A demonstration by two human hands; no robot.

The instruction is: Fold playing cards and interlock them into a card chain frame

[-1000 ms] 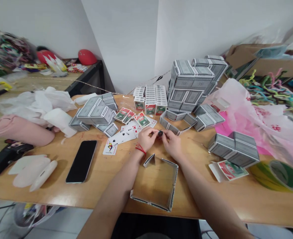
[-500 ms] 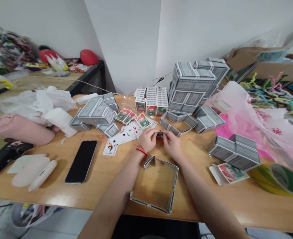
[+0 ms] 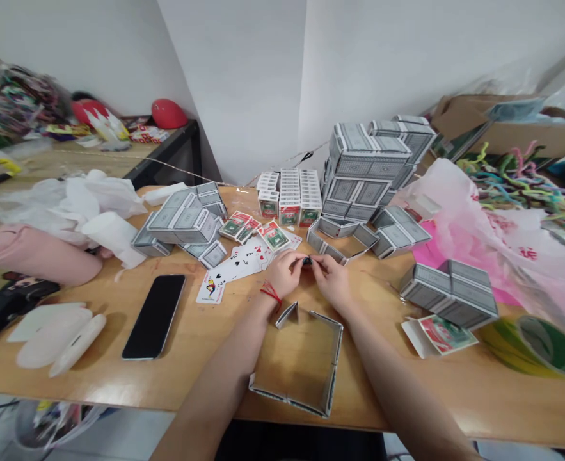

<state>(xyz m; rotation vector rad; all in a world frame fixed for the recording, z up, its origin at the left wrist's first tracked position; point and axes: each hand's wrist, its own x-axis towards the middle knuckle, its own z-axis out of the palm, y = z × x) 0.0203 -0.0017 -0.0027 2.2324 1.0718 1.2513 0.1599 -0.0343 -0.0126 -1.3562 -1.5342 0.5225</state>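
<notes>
Close together at the table's middle, my left hand and my right hand pinch a small dark thing between their fingertips. It is too small and covered to name. Just below them stands a bent playing card, folded to a narrow angle. Nearer my body, a low frame of joined folded cards stands on edge between my forearms, its left side partly open. Loose playing cards lie face up beyond my left hand. Another low card frame stands beyond my right hand.
Tall card-block stacks rise at the back, near rows of boxed decks. More card blocks stand left and others right. A phone, a pink roll and green-yellow tape lie on the table.
My hands stay in nearly the same place, fingertips still together round the small dark thing. The view has shifted slightly; the cards on the table look unmoved.
</notes>
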